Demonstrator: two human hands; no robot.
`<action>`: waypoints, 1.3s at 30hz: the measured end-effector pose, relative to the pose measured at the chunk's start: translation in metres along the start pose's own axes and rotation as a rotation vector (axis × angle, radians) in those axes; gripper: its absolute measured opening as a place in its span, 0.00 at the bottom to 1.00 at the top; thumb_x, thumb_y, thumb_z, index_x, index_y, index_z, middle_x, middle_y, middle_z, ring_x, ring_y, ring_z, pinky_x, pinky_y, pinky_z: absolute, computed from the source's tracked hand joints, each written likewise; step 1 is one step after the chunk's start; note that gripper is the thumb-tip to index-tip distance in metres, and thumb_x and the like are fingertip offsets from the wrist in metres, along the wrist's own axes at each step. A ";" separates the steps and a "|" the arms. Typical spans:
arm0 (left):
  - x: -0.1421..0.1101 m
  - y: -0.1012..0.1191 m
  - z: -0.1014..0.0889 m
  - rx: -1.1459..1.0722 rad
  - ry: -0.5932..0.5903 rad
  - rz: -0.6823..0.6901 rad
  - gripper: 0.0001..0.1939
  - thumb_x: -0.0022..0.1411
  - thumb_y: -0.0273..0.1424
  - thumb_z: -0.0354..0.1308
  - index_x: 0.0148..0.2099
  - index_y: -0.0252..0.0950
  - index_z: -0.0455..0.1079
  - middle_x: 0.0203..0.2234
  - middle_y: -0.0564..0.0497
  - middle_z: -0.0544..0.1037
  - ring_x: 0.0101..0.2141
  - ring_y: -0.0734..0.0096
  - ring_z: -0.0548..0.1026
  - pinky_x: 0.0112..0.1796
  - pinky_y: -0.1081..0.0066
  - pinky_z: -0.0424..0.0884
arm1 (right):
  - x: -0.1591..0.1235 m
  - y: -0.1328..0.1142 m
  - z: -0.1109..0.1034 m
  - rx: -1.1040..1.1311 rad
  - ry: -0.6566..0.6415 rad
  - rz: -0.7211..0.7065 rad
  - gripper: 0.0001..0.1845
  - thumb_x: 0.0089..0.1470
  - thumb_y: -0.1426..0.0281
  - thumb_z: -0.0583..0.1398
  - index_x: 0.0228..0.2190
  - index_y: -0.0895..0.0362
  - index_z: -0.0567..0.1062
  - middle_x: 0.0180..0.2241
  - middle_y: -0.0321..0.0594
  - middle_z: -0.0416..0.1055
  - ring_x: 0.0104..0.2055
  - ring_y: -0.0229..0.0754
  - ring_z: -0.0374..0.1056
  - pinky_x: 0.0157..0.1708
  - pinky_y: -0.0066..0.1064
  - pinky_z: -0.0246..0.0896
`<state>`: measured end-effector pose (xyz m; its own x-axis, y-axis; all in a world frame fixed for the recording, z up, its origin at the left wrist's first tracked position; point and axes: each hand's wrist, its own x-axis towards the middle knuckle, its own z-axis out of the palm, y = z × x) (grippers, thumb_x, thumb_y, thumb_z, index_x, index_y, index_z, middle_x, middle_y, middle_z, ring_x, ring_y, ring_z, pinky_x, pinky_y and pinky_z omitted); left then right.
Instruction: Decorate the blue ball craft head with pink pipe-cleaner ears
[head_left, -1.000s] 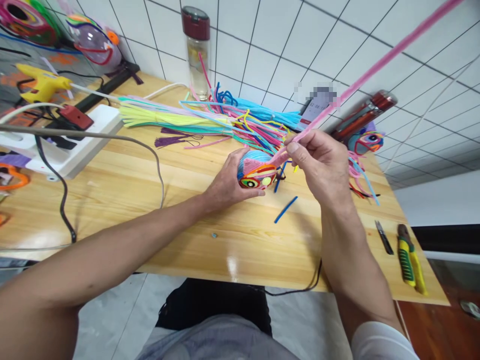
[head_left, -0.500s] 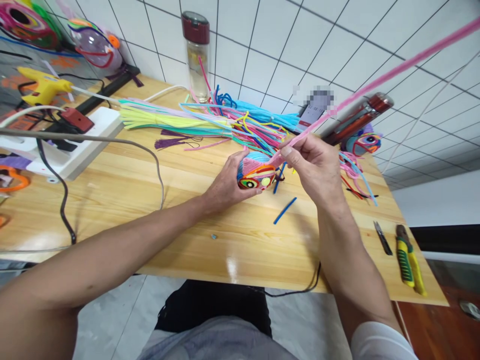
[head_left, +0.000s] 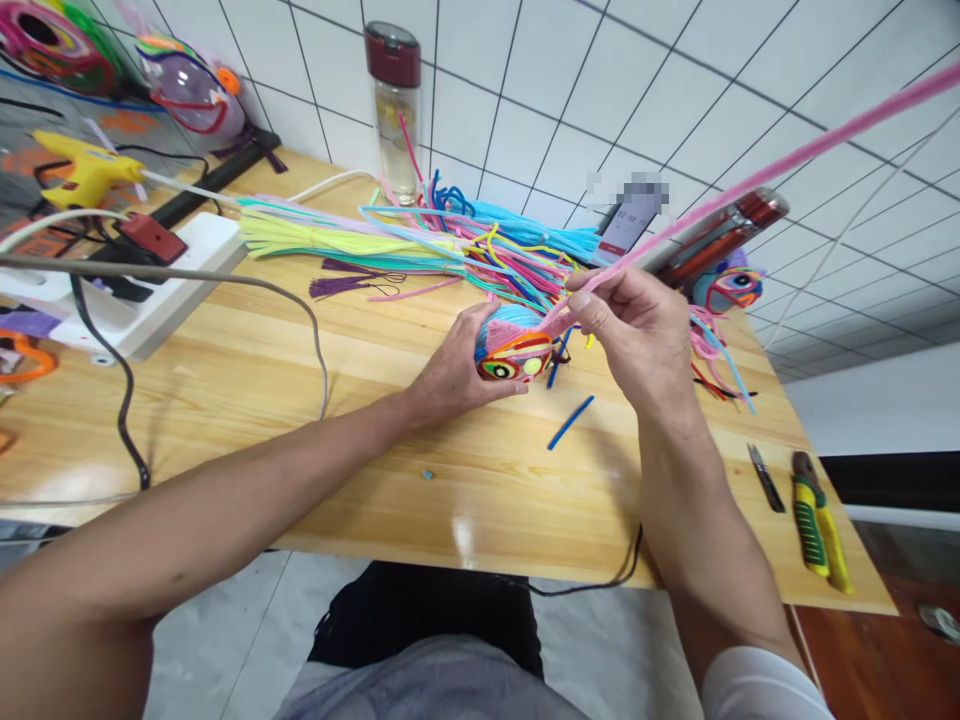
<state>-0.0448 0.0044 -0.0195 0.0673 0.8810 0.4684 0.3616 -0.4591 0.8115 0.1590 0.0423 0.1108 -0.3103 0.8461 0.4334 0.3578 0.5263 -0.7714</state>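
Observation:
My left hand (head_left: 456,368) is wrapped round a small rounded craft figure (head_left: 516,350) with a face of coloured strips, green and yellow eyes and a light blue and pink top. Between the thumb and fingers of my right hand (head_left: 637,335) is a pink pipe cleaner (head_left: 720,205). Its near end meets the pink patch on the figure's top, and its long free end runs up to the right, out of view. Whether that end is fixed there I cannot tell. A cut blue piece of pipe cleaner (head_left: 571,423) lies in front of the figure.
Bundles of coloured pipe cleaners (head_left: 352,232) lie behind my hands. A glass bottle (head_left: 395,110), phone (head_left: 632,222) and red flask (head_left: 727,240) are along the wall. Left are a yellow glue gun (head_left: 86,168) and a power strip (head_left: 161,290); right, small snips (head_left: 766,480) and pliers (head_left: 817,520).
My right hand moves slightly left and then back right, the pink pipe cleaner swinging with it to a lower slant. My left hand and the figure stay almost still.

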 end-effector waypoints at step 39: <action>0.005 -0.009 0.004 -0.081 0.058 -0.011 0.40 0.58 0.33 0.70 0.69 0.35 0.61 0.63 0.34 0.73 0.68 0.43 0.71 0.70 0.43 0.67 | 0.066 -0.069 -0.065 0.035 0.206 -0.132 0.18 0.56 0.46 0.73 0.33 0.46 0.81 0.23 0.35 0.67 0.30 0.45 0.67 0.28 0.40 0.65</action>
<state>-0.0435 0.0139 -0.0259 0.0092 0.8790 0.4767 0.2858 -0.4592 0.8411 0.1712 0.0672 0.2226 -0.1645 0.7716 0.6145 0.2945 0.6330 -0.7159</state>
